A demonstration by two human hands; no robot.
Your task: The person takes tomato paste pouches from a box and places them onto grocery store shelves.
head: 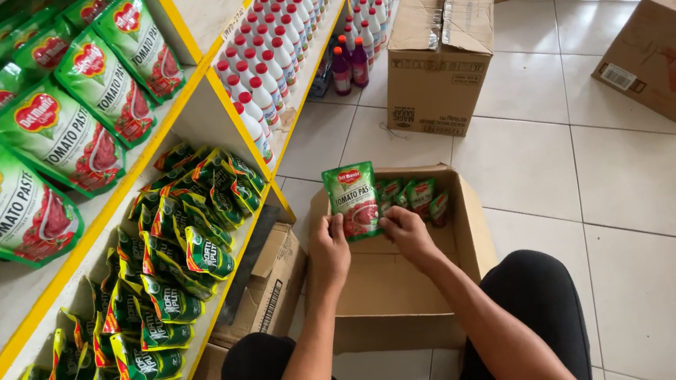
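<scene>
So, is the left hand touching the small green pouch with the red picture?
Touching. The head view shows left hand fingers gripping the green pouch's lower edge.

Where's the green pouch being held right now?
Head view, centre: green pouch held upright between left hand and right hand, above the open box.

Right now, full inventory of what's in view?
held pouch: one, green with red, upright over the open box
open box: one, brown cardboard, on the floor between the knees
pouches in box: a few, green, at the far wall
shelf pouches: many, green, upper left shelf
small sachets: many, green and yellow, lower shelf
bottles: many, white with red caps, far shelf
closed boxes: several, brown, on the tiled floor
left hand: grip on the pouch's left edge
right hand: grip on its right edge
</scene>
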